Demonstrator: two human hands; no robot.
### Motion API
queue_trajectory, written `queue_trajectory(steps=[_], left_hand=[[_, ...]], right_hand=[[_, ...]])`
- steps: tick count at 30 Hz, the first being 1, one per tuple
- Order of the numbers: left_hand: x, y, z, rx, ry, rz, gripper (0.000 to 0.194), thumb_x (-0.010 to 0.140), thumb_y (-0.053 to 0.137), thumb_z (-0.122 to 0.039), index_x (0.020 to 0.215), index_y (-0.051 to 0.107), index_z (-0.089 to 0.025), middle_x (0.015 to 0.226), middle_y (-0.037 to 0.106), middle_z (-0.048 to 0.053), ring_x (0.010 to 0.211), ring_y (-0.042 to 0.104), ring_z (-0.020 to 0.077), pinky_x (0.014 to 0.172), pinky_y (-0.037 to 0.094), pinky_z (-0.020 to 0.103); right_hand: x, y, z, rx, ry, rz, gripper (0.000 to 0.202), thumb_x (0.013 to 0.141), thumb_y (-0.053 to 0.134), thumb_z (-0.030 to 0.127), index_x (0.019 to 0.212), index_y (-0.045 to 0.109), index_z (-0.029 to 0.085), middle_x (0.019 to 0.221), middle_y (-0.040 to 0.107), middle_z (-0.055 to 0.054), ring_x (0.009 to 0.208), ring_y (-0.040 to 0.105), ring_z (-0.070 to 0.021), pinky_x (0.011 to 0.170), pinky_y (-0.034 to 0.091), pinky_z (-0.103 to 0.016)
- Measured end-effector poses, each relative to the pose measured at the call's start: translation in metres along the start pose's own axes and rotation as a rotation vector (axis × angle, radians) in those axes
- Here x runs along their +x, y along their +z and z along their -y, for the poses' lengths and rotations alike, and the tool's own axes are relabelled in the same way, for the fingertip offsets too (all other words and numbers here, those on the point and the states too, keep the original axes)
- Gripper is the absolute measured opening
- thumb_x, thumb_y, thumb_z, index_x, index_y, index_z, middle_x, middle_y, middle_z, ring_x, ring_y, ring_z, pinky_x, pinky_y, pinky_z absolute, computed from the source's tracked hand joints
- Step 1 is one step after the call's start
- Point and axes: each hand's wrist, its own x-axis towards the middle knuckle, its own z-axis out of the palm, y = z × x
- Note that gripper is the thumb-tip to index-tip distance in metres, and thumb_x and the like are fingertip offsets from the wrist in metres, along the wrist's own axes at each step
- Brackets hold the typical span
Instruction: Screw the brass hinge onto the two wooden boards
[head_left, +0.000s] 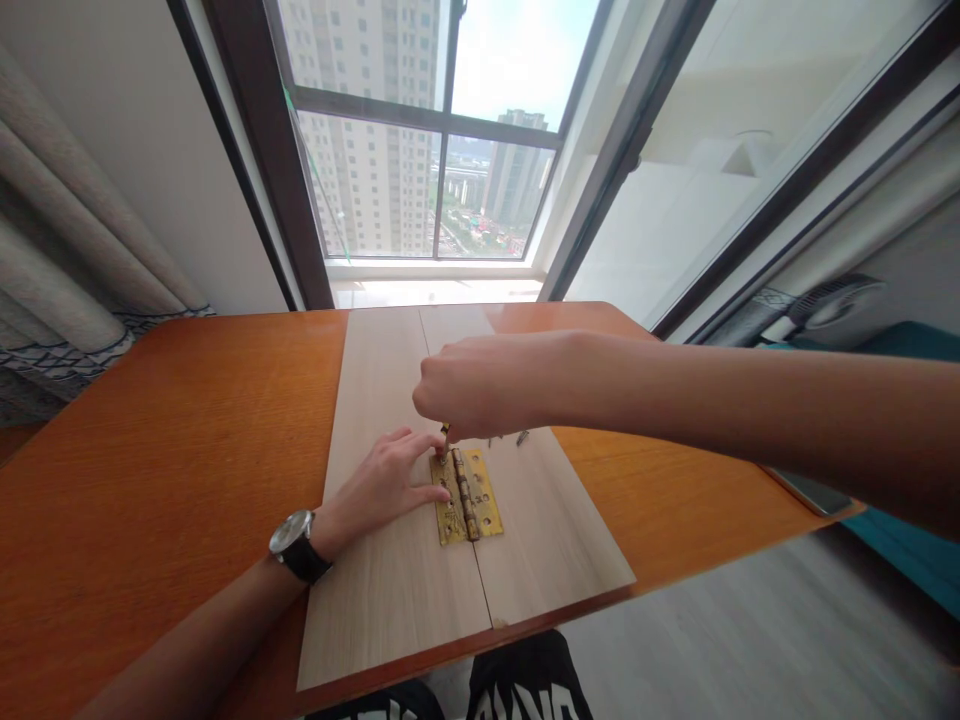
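A: Starting with the head view, where is the hinge?

B: The brass butt hinge (468, 505) lies flat and opened out across the seam between two pale wood-grain boards, its knuckle along the join. One leaf rests on the left board (390, 610), the other on the right board (559, 545). Screw holes show in the right leaf, and its gold surface is marked with dark patches.

A: And the left hand?

B: The left hand (384, 487) is open, thumb and index finger spread apart. The thumb rests on the left leaf, while the index finger reaches the leaf's far edge. A wristwatch (292, 533) with a black strap sits on that wrist.

A: What does the right hand do?

B: The right hand (491, 385) is closed in a fist above the hinge's far end, gripping a slim shaft (445, 430) that pokes out below it. The rest of that tool is hidden inside the fist.

A: Anything else nearby?

B: Small screws (523, 438) lie on the right board, just under the right wrist. Both boards rest on an orange-brown wooden table (225, 420), with a window (487, 190) beyond its far edge.
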Motion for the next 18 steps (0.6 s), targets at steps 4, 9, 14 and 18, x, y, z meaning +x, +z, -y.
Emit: queue_trajectory(steps=[4,9,14,18], left_hand=[[0.0001,-0.0014,-0.0022,-0.013,-0.007,0.005,0.041,0.075,0.087,-0.025,0.107,0.061,-0.022,0.11,0.072,0.002,0.108,0.063,0.0246,0.101,0.047,0.042],[0.0,-0.0015,-0.0023,-0.02,0.004,0.004,0.043,0.075,0.087,-0.027,0.109,0.061,-0.022,0.113,0.071,0.003,0.111,0.062,0.0264,0.1,0.046,0.043],[-0.0006,-0.0021,-0.0035,-0.026,0.004,0.016,0.046,0.076,0.087,-0.025,0.112,0.059,-0.023,0.117,0.071,0.003,0.114,0.062,0.0263,0.103,0.045,0.043],[-0.0011,-0.0014,-0.0031,-0.018,0.009,-0.004,0.044,0.074,0.088,-0.026,0.109,0.061,-0.022,0.112,0.072,0.003,0.11,0.064,0.026,0.101,0.047,0.041]], right_hand=[[0.0036,0.0018,-0.0013,0.009,-0.004,-0.015,0.008,0.083,0.07,0.018,0.086,0.077,0.017,0.073,0.069,-0.006,0.065,0.06,-0.0178,0.054,0.039,-0.031],[0.0032,-0.0052,0.0007,0.014,-0.027,-0.017,0.013,0.083,0.066,0.009,0.085,0.075,0.019,0.075,0.069,-0.004,0.064,0.059,-0.0166,0.057,0.037,-0.033],[0.0042,-0.0068,-0.0006,0.018,-0.006,0.051,0.013,0.085,0.064,0.009,0.084,0.074,0.017,0.072,0.066,-0.004,0.063,0.056,-0.0162,0.057,0.037,-0.034],[0.0038,-0.0053,-0.0021,0.006,-0.068,0.04,0.013,0.084,0.065,0.007,0.089,0.072,0.017,0.082,0.068,-0.004,0.063,0.055,-0.0146,0.057,0.036,-0.034]])
